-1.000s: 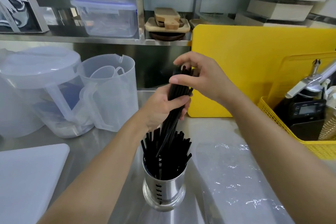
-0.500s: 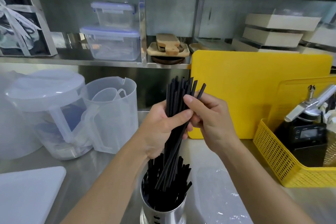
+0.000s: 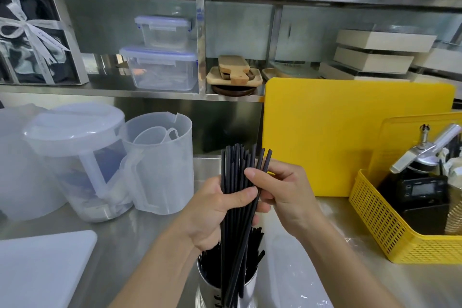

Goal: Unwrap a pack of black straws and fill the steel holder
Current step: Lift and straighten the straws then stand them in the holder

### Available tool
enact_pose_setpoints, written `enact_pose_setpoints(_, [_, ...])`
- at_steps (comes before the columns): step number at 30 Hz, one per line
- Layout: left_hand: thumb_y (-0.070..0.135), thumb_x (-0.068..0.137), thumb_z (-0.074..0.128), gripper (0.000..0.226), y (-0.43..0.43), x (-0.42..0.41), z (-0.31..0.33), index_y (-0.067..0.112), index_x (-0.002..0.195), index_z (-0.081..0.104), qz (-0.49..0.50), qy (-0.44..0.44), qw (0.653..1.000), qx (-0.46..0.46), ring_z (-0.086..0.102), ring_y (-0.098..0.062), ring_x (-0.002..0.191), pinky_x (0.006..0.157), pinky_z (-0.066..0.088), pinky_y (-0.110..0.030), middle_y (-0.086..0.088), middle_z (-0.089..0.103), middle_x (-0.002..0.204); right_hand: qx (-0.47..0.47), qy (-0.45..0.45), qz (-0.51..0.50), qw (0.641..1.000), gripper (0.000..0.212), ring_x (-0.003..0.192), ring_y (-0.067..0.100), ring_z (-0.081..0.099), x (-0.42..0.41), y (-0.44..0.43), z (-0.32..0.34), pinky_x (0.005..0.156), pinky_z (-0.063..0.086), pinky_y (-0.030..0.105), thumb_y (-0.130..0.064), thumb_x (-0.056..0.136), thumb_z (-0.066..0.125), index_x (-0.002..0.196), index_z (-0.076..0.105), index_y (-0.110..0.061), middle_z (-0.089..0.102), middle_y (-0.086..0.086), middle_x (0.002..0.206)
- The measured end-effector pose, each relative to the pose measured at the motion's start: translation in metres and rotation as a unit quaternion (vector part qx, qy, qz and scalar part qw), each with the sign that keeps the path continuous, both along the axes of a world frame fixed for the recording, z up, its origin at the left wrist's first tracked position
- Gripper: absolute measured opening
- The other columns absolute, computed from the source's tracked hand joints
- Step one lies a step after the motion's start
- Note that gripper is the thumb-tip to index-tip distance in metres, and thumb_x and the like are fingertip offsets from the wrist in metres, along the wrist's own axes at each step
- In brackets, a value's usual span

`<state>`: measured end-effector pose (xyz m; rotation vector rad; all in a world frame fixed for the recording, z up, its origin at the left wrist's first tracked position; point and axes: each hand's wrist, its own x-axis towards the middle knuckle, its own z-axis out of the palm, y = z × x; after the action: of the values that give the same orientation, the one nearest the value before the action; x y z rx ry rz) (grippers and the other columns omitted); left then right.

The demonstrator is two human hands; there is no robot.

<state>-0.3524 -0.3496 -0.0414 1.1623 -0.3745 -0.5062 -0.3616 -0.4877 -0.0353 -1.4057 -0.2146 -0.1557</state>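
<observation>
A bundle of black straws [image 3: 237,170] stands nearly upright, its lower ends down in the steel holder [image 3: 250,290] at the bottom edge of the view. My left hand [image 3: 215,212] is wrapped around the middle of the bundle. My right hand [image 3: 282,192] is beside it on the right, with the thumb and fingers pinching a few straws that lean rightward at the top. More black straws fill the holder below my hands. A clear plastic wrapper [image 3: 295,280] lies flat on the counter to the right of the holder.
Two translucent plastic pitchers [image 3: 160,165] stand at the left. A white board [image 3: 42,270] lies at the lower left. A yellow cutting board [image 3: 350,137] leans at the back, with a yellow basket [image 3: 375,222] of tools at the right. Steel shelves hold containers above.
The view has tilted up, so the holder sits lower in frame. My right hand came down from the straw tops to the side of the bundle. The straw tips now stand free above both hands.
</observation>
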Motion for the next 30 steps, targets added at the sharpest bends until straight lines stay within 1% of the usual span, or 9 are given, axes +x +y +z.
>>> enact_pose_setpoints(3, [0.011, 0.075, 0.061, 0.027, 0.000, -0.005, -0.006, 0.005, 0.101, 0.062, 0.017, -0.010, 1.000, 0.017, 0.065, -0.019, 0.064, 0.052, 0.051, -0.027, -0.009, 0.067, 0.075, -0.009, 0.032, 0.015, 0.999, 0.019, 0.033, 0.010, 0.034, -0.003, -0.001, -0.009, 0.038, 0.025, 0.018, -0.018, 0.072, 0.073, 0.078, 0.069, 0.000, 0.047, -0.006, 0.041])
enact_pose_setpoints(9, [0.011, 0.075, 0.069, 0.028, -0.001, -0.012, -0.010, 0.003, 0.101, 0.062, 0.023, 0.018, 0.999, 0.029, 0.066, -0.017, 0.059, 0.049, 0.051, -0.025, -0.009, 0.067, 0.064, 0.006, 0.067, 0.069, 0.995, 0.007, 0.034, 0.012, 0.039, -0.008, 0.001, -0.012, 0.038, 0.029, 0.019, -0.018, 0.072, 0.072, 0.079, 0.073, -0.020, 0.058, -0.001, 0.051])
enact_pose_setpoints(12, [0.012, 0.068, 0.065, 0.032, -0.003, -0.016, -0.013, 0.003, 0.098, 0.062, 0.022, 0.059, 0.998, 0.015, 0.066, -0.016, 0.057, 0.047, 0.052, -0.024, -0.007, 0.069, 0.066, -0.009, 0.072, 0.071, 0.995, 0.005, 0.042, 0.021, 0.046, -0.010, 0.001, -0.011, 0.041, 0.035, 0.020, -0.017, 0.075, 0.068, 0.075, 0.072, -0.019, 0.064, 0.002, 0.056])
enact_pose_setpoints(14, [0.015, 0.067, 0.064, 0.034, -0.005, -0.017, -0.016, 0.004, 0.099, 0.063, 0.022, 0.076, 0.997, 0.008, 0.066, -0.015, 0.058, 0.048, 0.052, -0.024, -0.007, 0.070, 0.069, -0.015, 0.067, 0.050, 0.996, 0.015, 0.053, 0.026, 0.054, -0.009, 0.001, -0.014, 0.048, 0.040, 0.025, -0.008, 0.083, 0.061, 0.075, 0.072, -0.016, 0.068, 0.007, 0.064])
enact_pose_setpoints(18, [0.013, 0.075, 0.060, 0.036, -0.003, -0.016, -0.018, -0.002, 0.108, 0.060, 0.005, 0.077, 0.997, 0.001, 0.069, -0.021, 0.068, 0.055, 0.057, -0.029, -0.014, 0.069, 0.075, 0.013, 0.069, 0.026, 0.997, 0.014, 0.036, 0.008, 0.048, -0.011, 0.001, -0.021, 0.034, 0.035, 0.017, 0.000, 0.087, 0.054, 0.082, 0.066, -0.003, 0.065, 0.007, 0.062])
enact_pose_setpoints(23, [0.006, 0.072, 0.059, 0.035, 0.000, -0.014, -0.023, -0.002, 0.106, 0.060, -0.012, 0.090, 0.996, -0.003, 0.071, -0.024, 0.073, 0.060, 0.060, -0.035, -0.015, 0.069, 0.077, 0.013, 0.078, 0.062, 0.995, 0.005, 0.039, 0.007, 0.052, -0.013, -0.001, -0.018, 0.034, 0.036, 0.015, -0.004, 0.076, 0.063, 0.079, 0.066, -0.007, 0.065, -0.002, 0.057])
enact_pose_setpoints(25, [0.007, 0.072, 0.060, 0.030, 0.001, -0.013, -0.026, 0.001, 0.100, 0.064, -0.025, 0.101, 0.995, -0.007, 0.071, -0.026, 0.076, 0.065, 0.060, -0.039, -0.015, 0.070, 0.078, 0.020, 0.111, 0.083, 0.990, 0.011, 0.044, 0.008, 0.057, -0.012, -0.003, -0.017, 0.038, 0.042, 0.016, -0.011, 0.069, 0.068, 0.078, 0.065, -0.006, 0.066, 0.000, 0.060])
enact_pose_setpoints(28, [0.006, 0.074, 0.060, 0.019, 0.001, -0.013, -0.029, 0.007, 0.088, 0.073, -0.045, 0.120, 0.992, -0.018, 0.072, -0.025, 0.076, 0.066, 0.061, -0.039, -0.014, 0.070, 0.078, 0.003, 0.167, 0.118, 0.979, 0.014, 0.050, 0.010, 0.059, -0.012, -0.004, -0.018, 0.046, 0.046, 0.018, -0.018, 0.071, 0.072, 0.076, 0.064, -0.007, 0.065, -0.001, 0.058])
enact_pose_setpoints(30, [0.008, 0.080, 0.062, 0.018, 0.003, -0.012, -0.031, 0.014, 0.091, 0.075, -0.059, 0.115, 0.992, -0.002, 0.071, -0.025, 0.082, 0.075, 0.059, -0.042, -0.013, 0.072, 0.083, 0.000, 0.189, 0.137, 0.972, 0.013, 0.050, 0.010, 0.060, -0.013, -0.006, -0.020, 0.048, 0.047, 0.018, -0.018, 0.071, 0.067, 0.073, 0.064, -0.006, 0.064, -0.002, 0.055])
